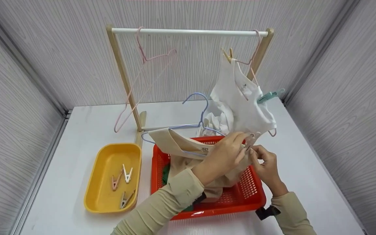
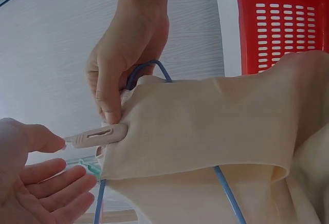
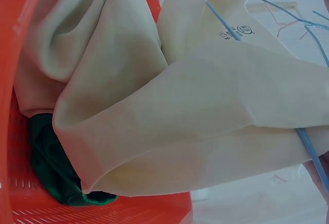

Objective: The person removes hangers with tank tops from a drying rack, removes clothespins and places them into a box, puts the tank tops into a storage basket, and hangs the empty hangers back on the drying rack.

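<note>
A beige tank top (image 1: 162,140) hangs on a blue hanger (image 1: 202,114) above a red basket (image 1: 155,169), its lower cloth drooping inside. A pale pink clothespin (image 2: 100,136) is clipped on the strap by the hanger's end. My left hand (image 1: 225,156) is beside this clothespin; in the left wrist view its thumb tip is at the clothespin's outer end, other fingers loosely extended below. My right hand (image 1: 267,164) pinches the tank top's edge next to the clip, close to the hanger's end. Only a sliver of that hand shows in the right wrist view.
A yellow tray (image 1: 101,163) with several clothespins stands left of the basket. Behind is a rack with a white bar (image 1: 188,31), holding a bare pink hanger (image 1: 132,98) and a clipped white tank top (image 1: 245,107). Green cloth (image 3: 56,167) lies inside the basket.
</note>
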A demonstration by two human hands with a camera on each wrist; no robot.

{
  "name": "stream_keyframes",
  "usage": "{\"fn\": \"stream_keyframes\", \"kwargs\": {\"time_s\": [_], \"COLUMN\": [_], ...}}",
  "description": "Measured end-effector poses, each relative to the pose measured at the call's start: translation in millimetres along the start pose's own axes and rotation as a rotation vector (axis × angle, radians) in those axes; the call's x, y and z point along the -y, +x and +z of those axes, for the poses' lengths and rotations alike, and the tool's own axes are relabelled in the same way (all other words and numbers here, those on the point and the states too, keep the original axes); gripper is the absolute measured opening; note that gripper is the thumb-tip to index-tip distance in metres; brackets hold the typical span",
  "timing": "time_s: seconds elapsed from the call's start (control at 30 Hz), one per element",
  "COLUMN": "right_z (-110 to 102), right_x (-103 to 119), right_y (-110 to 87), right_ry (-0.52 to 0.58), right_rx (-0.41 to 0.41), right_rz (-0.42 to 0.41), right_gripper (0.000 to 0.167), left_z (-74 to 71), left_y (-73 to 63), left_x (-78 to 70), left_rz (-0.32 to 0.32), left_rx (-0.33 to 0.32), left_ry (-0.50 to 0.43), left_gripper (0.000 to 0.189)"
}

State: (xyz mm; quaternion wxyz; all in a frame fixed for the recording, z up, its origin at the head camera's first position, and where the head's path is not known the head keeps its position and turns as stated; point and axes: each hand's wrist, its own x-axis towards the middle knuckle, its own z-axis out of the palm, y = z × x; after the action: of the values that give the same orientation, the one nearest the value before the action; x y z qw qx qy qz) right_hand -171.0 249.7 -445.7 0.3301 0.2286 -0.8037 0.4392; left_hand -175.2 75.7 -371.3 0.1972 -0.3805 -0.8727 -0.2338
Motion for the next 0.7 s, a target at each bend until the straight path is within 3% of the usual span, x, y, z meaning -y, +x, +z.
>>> {"fn": "stream_keyframes", "kwargs": {"time_s": [0.1,0.27,0.47,0.7], "right_z": [1,2,2,2], "right_x": [-13,-12,-10,-11], "right_y": [-4.0,-3.6,-2.3,-2.1], "right_ry": [0.009,0.038,0.052,0.023], "right_rx": [0.002,0.014,0.015,-0.007], "right_rz": [-0.003,-0.019,-0.040,-0.053], "right_gripper": [0.020,0.021,0.018,0.019], "left_z": [5.2,8.7,9.1,8.7], "left_y": [4.9,11.6,17.6,17.9], "left_x": [-1.0,-2.9,-3.8,-4.5], "left_rz": [0.012,-0.005,-0.047,-0.016], "left_rx": [0.025,0.049,0.094,0.104], "left_ry": [0.056,0.110,0.068,0.004], "left_gripper": [0.033,0.036,0.035,0.038]}}
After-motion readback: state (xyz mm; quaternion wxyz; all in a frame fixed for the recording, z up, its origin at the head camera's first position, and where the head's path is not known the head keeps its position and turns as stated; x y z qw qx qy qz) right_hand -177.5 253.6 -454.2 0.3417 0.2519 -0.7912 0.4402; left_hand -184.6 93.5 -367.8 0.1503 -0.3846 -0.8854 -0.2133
